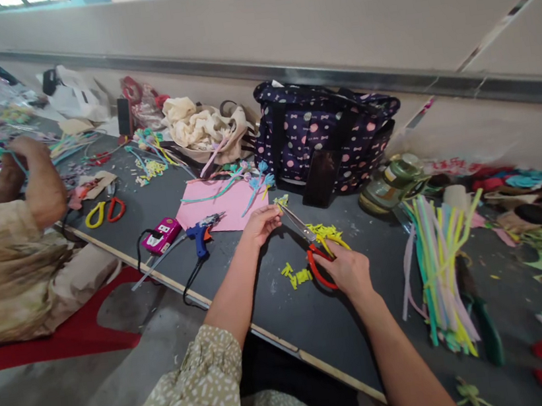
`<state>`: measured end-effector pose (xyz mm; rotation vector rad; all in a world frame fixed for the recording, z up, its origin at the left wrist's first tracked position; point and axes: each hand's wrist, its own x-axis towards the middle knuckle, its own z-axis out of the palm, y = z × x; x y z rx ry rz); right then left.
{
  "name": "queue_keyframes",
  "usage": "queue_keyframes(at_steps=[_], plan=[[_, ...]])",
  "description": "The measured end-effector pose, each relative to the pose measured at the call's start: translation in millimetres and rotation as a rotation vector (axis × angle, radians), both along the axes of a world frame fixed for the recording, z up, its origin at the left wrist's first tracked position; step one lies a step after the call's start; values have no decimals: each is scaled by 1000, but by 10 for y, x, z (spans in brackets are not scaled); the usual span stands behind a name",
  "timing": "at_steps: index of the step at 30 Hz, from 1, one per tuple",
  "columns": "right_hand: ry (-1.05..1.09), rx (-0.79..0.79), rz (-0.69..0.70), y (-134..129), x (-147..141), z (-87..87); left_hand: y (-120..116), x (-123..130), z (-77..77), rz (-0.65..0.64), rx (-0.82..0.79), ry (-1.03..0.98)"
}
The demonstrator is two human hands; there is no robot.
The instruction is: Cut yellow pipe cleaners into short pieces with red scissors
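just in front of the spotted bag (324, 133), someone has a small yellow-green piece (281, 203) pinched in the left hand (264, 222), its fingers drawn together. the right hand (350, 269), nearer the bag's right end and further out from it, is wrapped round the handles of the scissors (311, 236). their tips point at the piece; from where i stand i can't tell how far the blades are parted. i'd pinch well back, trim with the very tips and keep the fingertips out of the blades' line.

out from the bag, yellow bits (326, 230) lie right by the scissors, so the wrist should stay up over them. the phone (320, 180) leaning on the bag limits reach that way; the bottle (391, 184) crowds its right. on the side away from the bag, bare table (311, 324) gives elbow room as far as its edge.
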<state>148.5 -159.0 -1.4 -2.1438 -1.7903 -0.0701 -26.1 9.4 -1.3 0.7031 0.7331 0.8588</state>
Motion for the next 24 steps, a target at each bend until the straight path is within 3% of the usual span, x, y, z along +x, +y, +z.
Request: queue_keyframes(at_steps=[7, 16, 18, 24], plan=[[6, -1, -54, -7, -54, 138, 18, 0, 36, 57, -13, 21], [-103, -6, -109, 10, -11, 136, -26, 28, 140, 210, 162, 86], [-107, -6, -115, 6, -5, 130, -65, 36, 181, 186, 242, 112], [-108, -6, -116, 0, -9, 146, -191, 112, 222, -43, 415, 254]])
